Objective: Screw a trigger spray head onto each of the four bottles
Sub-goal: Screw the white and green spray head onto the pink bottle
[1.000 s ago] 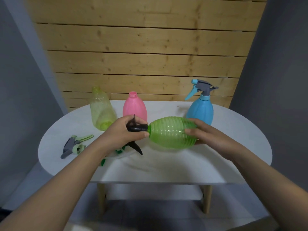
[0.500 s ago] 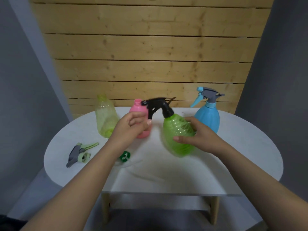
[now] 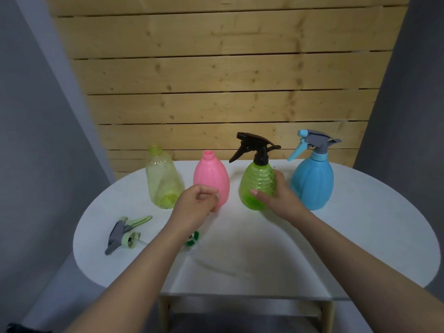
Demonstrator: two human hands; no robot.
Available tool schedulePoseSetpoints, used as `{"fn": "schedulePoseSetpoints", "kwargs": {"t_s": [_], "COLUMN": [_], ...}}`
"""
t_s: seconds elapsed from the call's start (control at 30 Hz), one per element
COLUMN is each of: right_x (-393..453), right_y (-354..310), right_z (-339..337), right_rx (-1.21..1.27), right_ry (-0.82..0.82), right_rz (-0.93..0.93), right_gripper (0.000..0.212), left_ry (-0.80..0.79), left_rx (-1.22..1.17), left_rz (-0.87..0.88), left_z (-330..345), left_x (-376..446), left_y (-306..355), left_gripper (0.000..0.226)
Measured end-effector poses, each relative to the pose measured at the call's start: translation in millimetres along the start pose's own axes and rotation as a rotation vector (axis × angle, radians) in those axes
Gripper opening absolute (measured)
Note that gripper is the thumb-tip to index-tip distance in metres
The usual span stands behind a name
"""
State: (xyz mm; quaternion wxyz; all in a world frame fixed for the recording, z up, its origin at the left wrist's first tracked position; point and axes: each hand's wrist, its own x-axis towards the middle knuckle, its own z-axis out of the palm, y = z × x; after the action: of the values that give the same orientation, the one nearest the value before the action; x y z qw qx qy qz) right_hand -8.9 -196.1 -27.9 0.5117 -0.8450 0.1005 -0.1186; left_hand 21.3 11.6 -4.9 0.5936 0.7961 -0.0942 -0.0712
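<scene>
Progress check, abt halfway imo. 2 of 4 bottles have heads on: the blue bottle (image 3: 312, 182) far right w/ its grey-and-blue spray head (image 3: 314, 143), and the green bottle (image 3: 258, 186) next to it w/ a black spray head (image 3: 254, 147) sitting upright on the neck. Can't tell from here if the black one is fully tight, but it looks seated straight.

Right hand (image 3: 278, 200) is wrapped around the green bottle's lower side, fingers (image 3: 255, 193) curled on the body, thumb round the back, bottle standing on the white counter (image 3: 360, 236) just beside the blue one. Looks like it's being parked, not worked on.

Left hand (image 3: 197, 203) hangs in front of the pink bottle (image 3: 211, 179), fingers loosely curled, nothing in them afaict.

Still to do: pink bottle and the clear yellow bottle (image 3: 162, 181), both w/ bare open necks, standing side by side at the back left.

Loose heads: a grey and pale-green spray head (image 3: 125, 233) lying on its side near the left edge, well apart from the bottles. Also a dark green bit (image 3: 192, 237) poking out under the left forearm, prob the collar of the 4th head, but mostly hidden so not 100% sure.
</scene>
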Motion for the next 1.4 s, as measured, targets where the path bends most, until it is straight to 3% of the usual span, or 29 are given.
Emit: {"fn": "schedulePoseSetpoints", "kwargs": {"t_s": [0.37,0.57,0.63,0.7,0.83,1.0,1.2,1.4], "right_x": [-9,-44,-52,-58,-66,-75,-81,-84], "right_y": [-3,-9,-14,-20,-30,-39,-52,-48], "right_z": [-2,-1,2,8,24,43,57,64], "right_rx": [-0.125,-0.174,-0.153,-0.136,-0.166,-0.279,-0.309,-0.372], "right_ry": [0.024,0.175,0.134,0.056,-0.084,-0.235,-0.329,-0.375], "right_rz": [0.127,0.119,0.103,0.106,0.108,0.051,-0.004,0.023], "right_gripper": [0.095,0.051,0.033,0.023,0.027,0.024,0.025,0.015], "left_ry": [0.0,0.039,0.017,-0.011,-0.109,-0.097,-0.169,-0.18], "left_rx": [0.081,0.348,0.485,0.688,0.947,0.876,0.83,0.534], "left_rz": [0.03,0.052,0.019,-0.024,-0.091,-0.044,-0.109,-0.008], "left_z": [-4,-17,-22,-28,-38,-45,-53,-50], "left_x": [-2,-7,-10,-12,-21,-26,-21,-18], "left_y": [-4,-12,-15,-20,-28,-37,-35,-34], "left_gripper": [0.009,0.007,0.009,0.026,0.056,0.055,0.059,0.051]}}
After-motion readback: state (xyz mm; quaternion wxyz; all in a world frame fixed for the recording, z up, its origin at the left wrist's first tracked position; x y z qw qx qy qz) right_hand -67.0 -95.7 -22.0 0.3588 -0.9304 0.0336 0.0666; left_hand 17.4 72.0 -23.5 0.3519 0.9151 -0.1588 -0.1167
